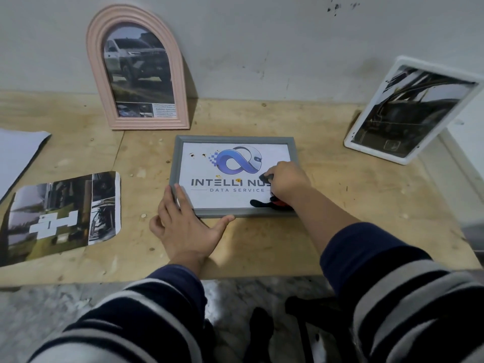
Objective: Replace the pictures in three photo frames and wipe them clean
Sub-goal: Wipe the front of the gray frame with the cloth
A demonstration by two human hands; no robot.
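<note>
Where plywood bench [262, 244] meets grey wall [262, 35], left grip [183, 224] flat on grey frame [180, 142], right grip [285, 179] pinching dark cloth [264, 203]

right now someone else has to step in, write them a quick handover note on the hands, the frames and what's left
Left hand lies flat, steadying the grey rectangular frame lying on the wooden table.
Right hand grips a dark cloth on its glass.
Brown spots remain on the glass.
Pink arched frame and white rectangular frame lean against the wall, each holding a picture.
Loose photo print lies at left.
Left: finish wiping the grey frame; the others' cleanliness is unclear.
</note>
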